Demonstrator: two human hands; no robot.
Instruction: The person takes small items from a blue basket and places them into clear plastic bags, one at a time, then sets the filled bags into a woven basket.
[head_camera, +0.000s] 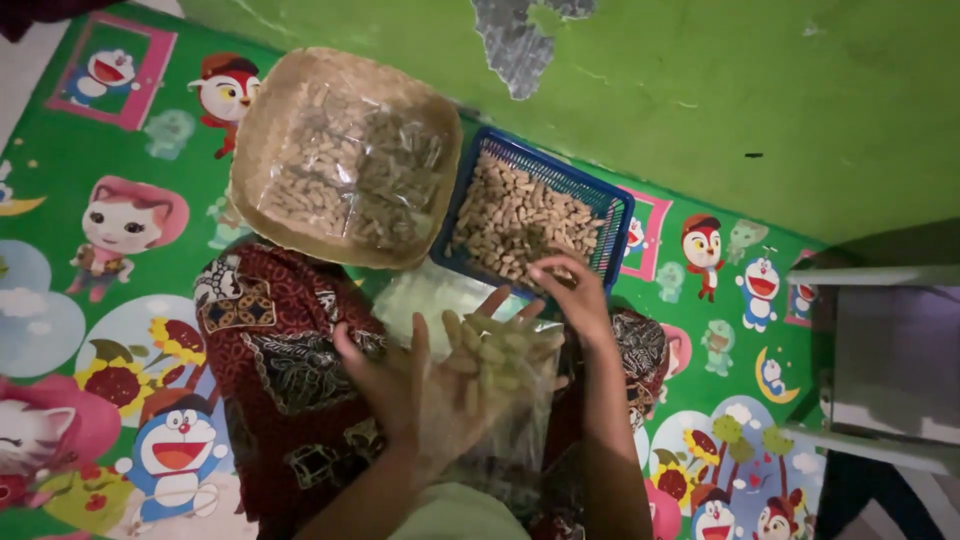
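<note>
My left hand (400, 385) grips a clear snack bag (500, 390); my right hand (570, 295), fingers loosely curled, reaches into the blue basket (610, 205).

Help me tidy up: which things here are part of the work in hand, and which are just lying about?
In use:
left hand
right hand
clear bag, part-filled with snacks
blue basket of loose snacks
woven tray holding filled packets

Lying about:
cartoon mat
grey shelf at the right

arms: bare, no sleeves | lap: red batik cloth (270, 330); dark floral patches
</note>
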